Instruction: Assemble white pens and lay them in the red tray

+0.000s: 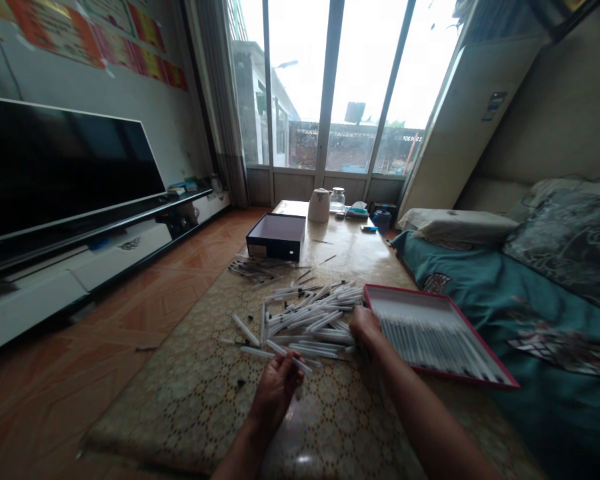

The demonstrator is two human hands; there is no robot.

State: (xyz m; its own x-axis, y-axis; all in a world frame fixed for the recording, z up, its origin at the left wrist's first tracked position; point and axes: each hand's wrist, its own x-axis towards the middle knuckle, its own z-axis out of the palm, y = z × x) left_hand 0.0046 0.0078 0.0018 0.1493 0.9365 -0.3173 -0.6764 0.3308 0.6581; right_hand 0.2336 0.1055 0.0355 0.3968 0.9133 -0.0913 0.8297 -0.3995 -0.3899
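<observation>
My left hand (276, 385) is closed on a slim white pen barrel (276, 347), which slants up to the left out of the fingers. My right hand (366, 327) is at the right end of a loose pile of white pen barrels (320, 310), fingers curled downward. What it grips, if anything, is hidden. Just right of that hand lies a shallow red-rimmed box (405, 301), where pens (420, 340) with dark ends lie side by side in a row. A small black cap (241, 382) rests on the table left of my left hand.
Thin dark-tipped refills (260, 268) lie scattered before a dark open box (274, 251) on the patterned table (180, 393). Farther back stand a pale kettle (319, 205), a glass jar (337, 200) and a tissue pack (357, 211). A teal-covered sofa (460, 273) borders the right side.
</observation>
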